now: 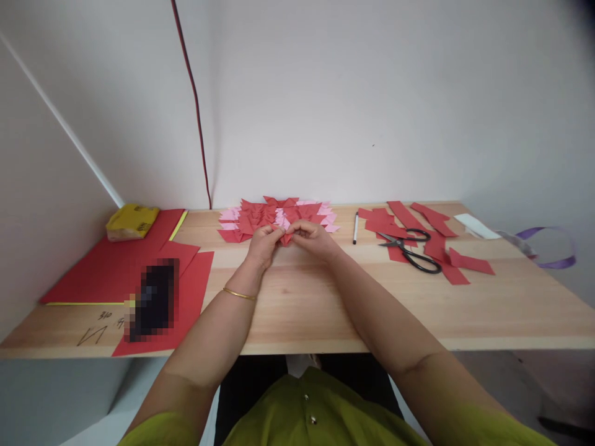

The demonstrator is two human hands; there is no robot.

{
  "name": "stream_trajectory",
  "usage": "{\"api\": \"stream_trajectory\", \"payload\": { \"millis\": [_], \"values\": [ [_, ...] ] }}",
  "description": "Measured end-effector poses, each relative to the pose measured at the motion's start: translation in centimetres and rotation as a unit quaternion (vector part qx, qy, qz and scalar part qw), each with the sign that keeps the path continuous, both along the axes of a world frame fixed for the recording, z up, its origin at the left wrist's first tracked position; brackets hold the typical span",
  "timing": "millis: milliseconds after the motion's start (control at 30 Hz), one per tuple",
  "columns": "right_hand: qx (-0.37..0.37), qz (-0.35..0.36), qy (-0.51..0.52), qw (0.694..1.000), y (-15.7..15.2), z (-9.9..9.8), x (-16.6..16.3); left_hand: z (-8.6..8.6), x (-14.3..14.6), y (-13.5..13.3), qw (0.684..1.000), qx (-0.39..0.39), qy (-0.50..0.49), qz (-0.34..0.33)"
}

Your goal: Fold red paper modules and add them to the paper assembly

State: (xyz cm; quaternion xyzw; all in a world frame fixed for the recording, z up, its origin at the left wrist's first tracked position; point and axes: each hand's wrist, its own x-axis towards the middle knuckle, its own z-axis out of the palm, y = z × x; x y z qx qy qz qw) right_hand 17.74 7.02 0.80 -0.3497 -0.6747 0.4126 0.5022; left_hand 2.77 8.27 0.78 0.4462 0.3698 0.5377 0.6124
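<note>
- Wood table [307, 316], pale, runs across the whole view.
- Red sheets [97, 266] lie at its left.
- Red strips [471, 262] scatter over its right.
- Folded pieces [258, 217], red and pink, are heaped at the back middle.
- Scissors [402, 245] rest on the strips, blades parted.
- Left hand [266, 243] pinches a red piece [285, 238], thumb and fingertip together on it.
- Right hand [316, 238], fingers curled, holds the same piece by its tips.
- Pen [356, 228] lies between heap and strips.
- That red piece is at the heap's near edge.
</note>
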Motion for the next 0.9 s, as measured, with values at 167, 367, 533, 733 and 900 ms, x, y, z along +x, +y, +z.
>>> {"api": "stream_trajectory", "payload": {
  "millis": [167,367,533,733,900],
  "values": [
    [-0.074,0.019,0.048,0.996,-0.1,0.2,0.1,-0.5,-0.3,0.5,0.997,0.02,0.065,0.044],
    [-0.127,-0.057,0.011,0.99,-0.3,0.8,0.2,-0.1,-0.6,0.3,0.975,0.102,0.188,0.058],
    [-0.104,-0.05,-0.068,0.991,-0.7,1.2,0.1,0.8,-0.4,-0.5,0.954,0.148,0.258,0.046],
    [-0.115,-0.023,-0.074,0.99,-0.4,0.8,0.4,1.2,-0.5,-0.7,0.952,0.158,0.263,0.024],
    [-0.112,0.011,-0.061,0.992,-0.1,0.4,0.9,0.9,-0.5,-0.6,0.956,0.15,0.252,0.019]
  ]
}}
